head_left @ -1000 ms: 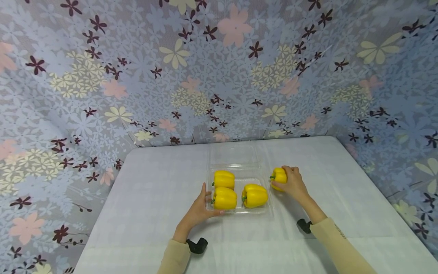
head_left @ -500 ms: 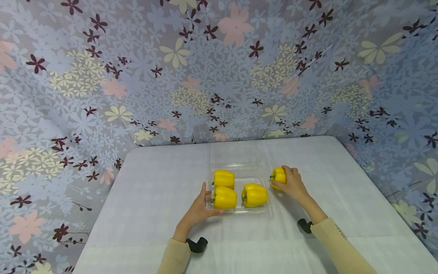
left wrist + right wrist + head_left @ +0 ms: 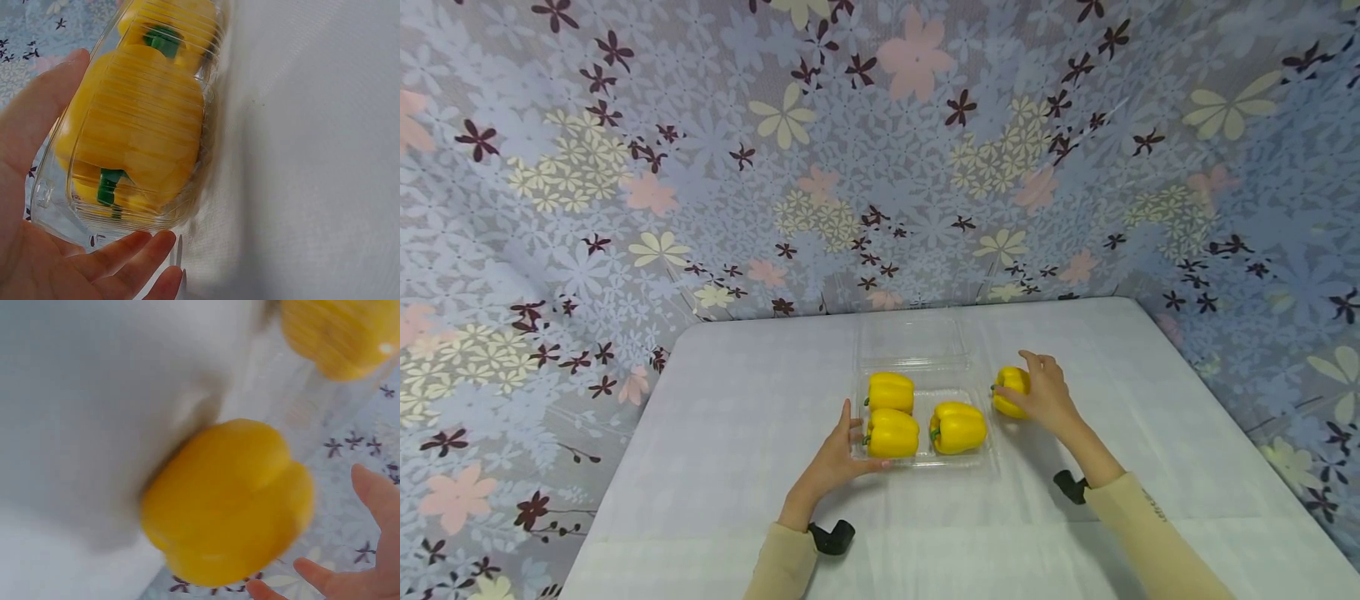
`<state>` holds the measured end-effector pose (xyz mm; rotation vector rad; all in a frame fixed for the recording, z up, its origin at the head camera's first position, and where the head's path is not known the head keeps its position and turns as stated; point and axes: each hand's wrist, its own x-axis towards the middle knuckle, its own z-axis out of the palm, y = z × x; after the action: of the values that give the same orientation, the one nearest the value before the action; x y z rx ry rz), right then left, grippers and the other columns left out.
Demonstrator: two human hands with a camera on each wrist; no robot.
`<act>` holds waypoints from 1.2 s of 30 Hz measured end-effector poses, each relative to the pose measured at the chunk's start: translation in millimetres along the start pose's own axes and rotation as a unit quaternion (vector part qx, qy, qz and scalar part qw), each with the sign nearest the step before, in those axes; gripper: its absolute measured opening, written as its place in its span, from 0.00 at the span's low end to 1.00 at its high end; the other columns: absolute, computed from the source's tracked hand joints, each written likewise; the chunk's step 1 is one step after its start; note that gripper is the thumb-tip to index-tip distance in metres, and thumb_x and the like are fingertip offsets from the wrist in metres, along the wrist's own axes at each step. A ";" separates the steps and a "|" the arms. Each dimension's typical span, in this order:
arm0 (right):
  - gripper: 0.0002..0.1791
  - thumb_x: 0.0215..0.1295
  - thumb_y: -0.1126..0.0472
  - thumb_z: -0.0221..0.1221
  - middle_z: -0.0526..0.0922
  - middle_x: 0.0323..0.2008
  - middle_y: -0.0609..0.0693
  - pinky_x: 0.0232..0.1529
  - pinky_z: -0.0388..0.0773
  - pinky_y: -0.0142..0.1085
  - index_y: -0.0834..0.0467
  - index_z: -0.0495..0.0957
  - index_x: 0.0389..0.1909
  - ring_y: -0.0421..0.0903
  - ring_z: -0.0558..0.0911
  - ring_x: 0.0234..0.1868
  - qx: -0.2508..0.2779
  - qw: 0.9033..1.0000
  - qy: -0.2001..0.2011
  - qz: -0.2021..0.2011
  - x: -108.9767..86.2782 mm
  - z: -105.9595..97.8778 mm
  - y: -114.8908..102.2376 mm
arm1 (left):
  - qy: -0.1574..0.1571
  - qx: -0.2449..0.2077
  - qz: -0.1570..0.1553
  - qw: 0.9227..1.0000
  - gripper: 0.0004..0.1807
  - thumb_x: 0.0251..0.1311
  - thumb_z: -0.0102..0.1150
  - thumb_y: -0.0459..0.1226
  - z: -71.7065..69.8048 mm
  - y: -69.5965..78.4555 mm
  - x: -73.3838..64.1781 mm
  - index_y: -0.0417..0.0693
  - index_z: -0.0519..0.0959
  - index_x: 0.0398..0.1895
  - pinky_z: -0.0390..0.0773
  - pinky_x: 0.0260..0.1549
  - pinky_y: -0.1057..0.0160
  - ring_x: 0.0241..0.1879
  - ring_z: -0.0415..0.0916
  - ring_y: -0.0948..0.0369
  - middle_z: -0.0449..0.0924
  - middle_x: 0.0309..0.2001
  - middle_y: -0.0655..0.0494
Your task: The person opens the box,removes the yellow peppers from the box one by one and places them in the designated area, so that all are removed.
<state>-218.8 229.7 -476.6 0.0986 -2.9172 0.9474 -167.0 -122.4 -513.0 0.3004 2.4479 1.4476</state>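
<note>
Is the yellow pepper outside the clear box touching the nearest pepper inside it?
Apart. The right wrist view shows a plain gap between the loose pepper and the boxed pepper, with pale background visible there.

Left hand (image 3: 835, 460) and right hand (image 3: 1049, 400) (palms inward), thumbs (image 3: 376, 492) apart from fingers (image 3: 314, 574).

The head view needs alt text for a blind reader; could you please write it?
A person's right hand is at a yellow pepper on a white table, beside an open clear box holding three more peppers. The left hand touches the box's near-left corner.
</note>
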 end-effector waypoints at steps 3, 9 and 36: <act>0.41 0.61 0.54 0.62 0.58 0.61 0.76 0.59 0.61 0.68 0.71 0.55 0.67 0.72 0.60 0.61 0.004 1.000 0.012 -0.014 -0.7 -4.5 -8.6 | -0.001 -0.003 0.001 1.000 0.67 0.47 0.72 0.49 -0.1 -1.0 0.4 0.43 0.31 0.75 0.64 0.63 0.39 0.67 0.64 0.45 0.58 0.71 0.40; 0.40 0.62 0.56 0.61 0.57 0.63 0.74 0.62 0.60 0.66 0.70 0.55 0.68 0.70 0.60 0.63 0.018 0.999 0.022 -0.027 -2.6 -11.5 -29.3 | -0.004 -0.010 0.003 1.000 0.67 0.47 0.72 0.49 0.2 -2.2 0.4 0.43 0.30 0.75 0.65 0.62 0.39 0.67 0.64 0.44 0.57 0.71 0.39; 0.40 0.61 0.54 0.62 0.60 0.65 0.69 0.65 0.62 0.61 0.65 0.56 0.69 0.65 0.61 0.66 0.022 0.997 -0.010 -0.075 -18.3 9.2 -80.7 | -0.001 -0.008 0.000 1.000 0.67 0.47 0.73 0.48 -0.1 0.6 -0.6 0.42 0.31 0.75 0.63 0.63 0.38 0.66 0.64 0.44 0.57 0.71 0.39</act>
<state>-194.3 159.7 -438.5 0.3260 -2.8595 0.9924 -166.4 -122.4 -512.3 0.2971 2.4335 1.4661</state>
